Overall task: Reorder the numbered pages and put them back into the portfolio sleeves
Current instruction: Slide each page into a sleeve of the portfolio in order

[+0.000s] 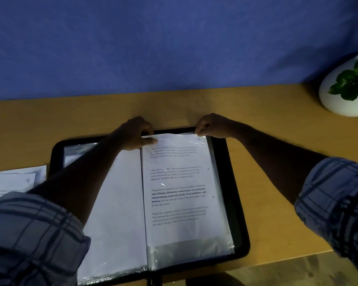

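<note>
Your left grip (135, 134) and right grip (210, 125) each pinch the top edge of the page (178, 182), headed "Village life is a peaceful…", at the right-hand sleeve of the open portfolio (237, 203) on the surface (277, 141). Loose sheet (12, 181) at left: marked 9.

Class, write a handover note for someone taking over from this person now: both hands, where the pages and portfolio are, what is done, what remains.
Left hand: grip pinches the printed page at its top left corner.
Right hand: pinches its top right corner.
Done: that page is mostly inside the right sleeve of the open portfolio.
Loose pages, top one marked 9, lie left of it.
Left to do: seat this page, then sleeve the rest in order.
</note>
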{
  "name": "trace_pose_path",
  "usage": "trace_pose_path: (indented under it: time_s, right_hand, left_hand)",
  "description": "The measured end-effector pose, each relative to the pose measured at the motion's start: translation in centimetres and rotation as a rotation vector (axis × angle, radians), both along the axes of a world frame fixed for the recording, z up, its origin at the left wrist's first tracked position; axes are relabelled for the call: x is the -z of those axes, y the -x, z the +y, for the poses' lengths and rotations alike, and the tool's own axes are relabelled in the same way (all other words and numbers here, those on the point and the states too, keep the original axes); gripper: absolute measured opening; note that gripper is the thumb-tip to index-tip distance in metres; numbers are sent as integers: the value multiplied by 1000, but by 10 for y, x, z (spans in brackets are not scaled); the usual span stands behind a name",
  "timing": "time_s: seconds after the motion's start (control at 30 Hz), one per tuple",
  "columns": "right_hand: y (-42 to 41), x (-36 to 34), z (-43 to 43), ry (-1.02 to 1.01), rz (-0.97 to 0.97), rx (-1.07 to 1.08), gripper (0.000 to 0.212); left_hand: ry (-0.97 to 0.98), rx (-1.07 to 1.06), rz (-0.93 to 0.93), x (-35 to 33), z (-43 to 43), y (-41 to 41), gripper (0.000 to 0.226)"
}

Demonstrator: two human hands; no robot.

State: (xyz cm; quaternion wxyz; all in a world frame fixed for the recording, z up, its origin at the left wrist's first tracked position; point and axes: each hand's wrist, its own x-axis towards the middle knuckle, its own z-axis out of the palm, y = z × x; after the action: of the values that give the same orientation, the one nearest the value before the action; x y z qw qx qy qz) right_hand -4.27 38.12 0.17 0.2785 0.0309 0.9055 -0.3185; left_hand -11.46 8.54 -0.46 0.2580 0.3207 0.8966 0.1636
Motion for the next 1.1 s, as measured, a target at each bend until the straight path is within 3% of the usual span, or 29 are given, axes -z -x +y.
trace_pose_path:
  time_s: [0.27, 0.43, 0.6, 0.7, 0.83, 0.97, 1.1]
  right_hand:
    - [1, -1, -1, -56, -32, -93, 18]
    - [-3, -6, -7, -139, -54, -131, 25]
    - [-14, -10, -15, -297, -72, -203, 25]
    - [-19, -9, -16, -281, -65, -213, 28]
    - [-34, -9, -12, -73, 54, 9, 38]
    - [-70, -1, -15, -38, 218, 319, 38]
    - [-108, 4, -29, -34, 197, 511, 43]
  left_hand:
    - [-122, 18, -76, 6, 12, 1, 13]
    - [-135, 56, -25, 8, 13, -4, 17]
    - [-186, 9, 156, 15, 10, -23, 30]
    - [-234, -60, 281, 19, 6, -36, 35]
    - [-222, -61, 354, 22, -2, -54, 38]
    - [-224, -76, 371, 25, -17, -80, 42]
    - [-214, -42, 360, 24, -34, -120, 50]
